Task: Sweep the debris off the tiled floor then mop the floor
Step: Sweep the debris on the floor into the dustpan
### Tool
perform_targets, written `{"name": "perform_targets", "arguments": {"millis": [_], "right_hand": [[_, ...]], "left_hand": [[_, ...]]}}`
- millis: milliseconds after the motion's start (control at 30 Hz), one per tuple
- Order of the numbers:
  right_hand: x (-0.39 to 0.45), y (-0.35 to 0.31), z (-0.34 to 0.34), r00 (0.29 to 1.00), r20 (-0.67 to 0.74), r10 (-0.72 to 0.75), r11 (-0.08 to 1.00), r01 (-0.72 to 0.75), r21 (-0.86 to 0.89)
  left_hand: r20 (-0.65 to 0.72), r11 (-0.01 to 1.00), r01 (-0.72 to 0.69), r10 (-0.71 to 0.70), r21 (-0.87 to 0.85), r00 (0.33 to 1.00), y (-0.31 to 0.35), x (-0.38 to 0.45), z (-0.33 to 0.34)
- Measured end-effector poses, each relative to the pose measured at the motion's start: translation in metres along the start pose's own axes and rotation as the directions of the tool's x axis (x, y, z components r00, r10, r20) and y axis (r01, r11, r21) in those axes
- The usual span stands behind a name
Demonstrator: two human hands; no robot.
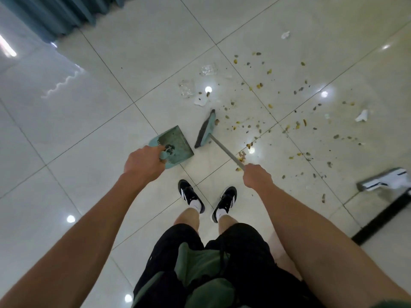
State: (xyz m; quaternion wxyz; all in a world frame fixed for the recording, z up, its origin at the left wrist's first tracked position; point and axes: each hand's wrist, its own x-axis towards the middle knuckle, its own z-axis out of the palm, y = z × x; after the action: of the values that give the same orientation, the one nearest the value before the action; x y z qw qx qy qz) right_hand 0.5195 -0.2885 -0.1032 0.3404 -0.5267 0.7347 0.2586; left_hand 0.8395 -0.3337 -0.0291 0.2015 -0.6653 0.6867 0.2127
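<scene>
Black shorts [222, 258] and a green garment hem fill the bottom of the view, with two black-and-white sneakers [191, 195] planted on the tiled floor [66, 134] just ahead. No brand, label or writing can be read on any item.

Left hand [142, 162]: the fingers are wrapped tight around the handle of the teal dustpan [172, 144]. The dustpan rests on the floor in front of the left sneaker, its open mouth turned toward the broom. Its tray looks dusty; whether it holds any debris cannot be told.

Right hand [258, 176]: the fingers are clenched in a fist around the grey shaft of the broom [205, 132]. The shaft slants down and away from the hand to a teal broom head with dark bristles. The head stands on the floor just beside the dustpan mouth, a narrow gap apart from it.

Debris [266, 112]: small yellow and brown bits are scattered across the tiles beyond and to the right of the broom head, reaching toward the right edge of the floor area in view. Crumpled clear plastic wrappers [186, 88] lie beyond the broom head. Torn white paper scraps [362, 116] lie among the bits, one near the far edge.

Mop [382, 181]: a white-and-grey flat head lies on the floor at the right edge, with a dark handle running toward the near right corner.

Teal curtains [55, 14] hang at the far left corner.
</scene>
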Motion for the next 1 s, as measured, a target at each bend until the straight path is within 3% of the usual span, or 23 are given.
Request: {"name": "perform_targets", "arguments": {"millis": [300, 633, 800, 1000], "right_hand": [[-0.021, 0.113, 0.024, 0.994, 0.012, 0.111, 0.99, -0.112, 0.084], [-0.039, 0.173, 0.04, 0.988, 0.009, 0.157, 0.935, -0.152, 0.321], [-0.036, 0.171, 0.034, 0.991, -0.043, 0.125, 0.935, -0.103, 0.34], [-0.015, 0.118, 0.003, 0.997, -0.069, 0.042, 0.944, -0.017, 0.328]], "left_hand": [[-0.011, 0.981, -0.141, 0.144, 0.132, 0.99, 0.092, -0.008, 0.009], [-0.005, 0.954, -0.237, 0.242, 0.185, 0.97, 0.155, -0.014, 0.001], [-0.021, 0.972, -0.183, 0.188, 0.15, 0.982, 0.15, -0.018, -0.015], [-0.073, 0.988, -0.103, 0.112, 0.115, 0.991, 0.111, -0.006, -0.044]]}}
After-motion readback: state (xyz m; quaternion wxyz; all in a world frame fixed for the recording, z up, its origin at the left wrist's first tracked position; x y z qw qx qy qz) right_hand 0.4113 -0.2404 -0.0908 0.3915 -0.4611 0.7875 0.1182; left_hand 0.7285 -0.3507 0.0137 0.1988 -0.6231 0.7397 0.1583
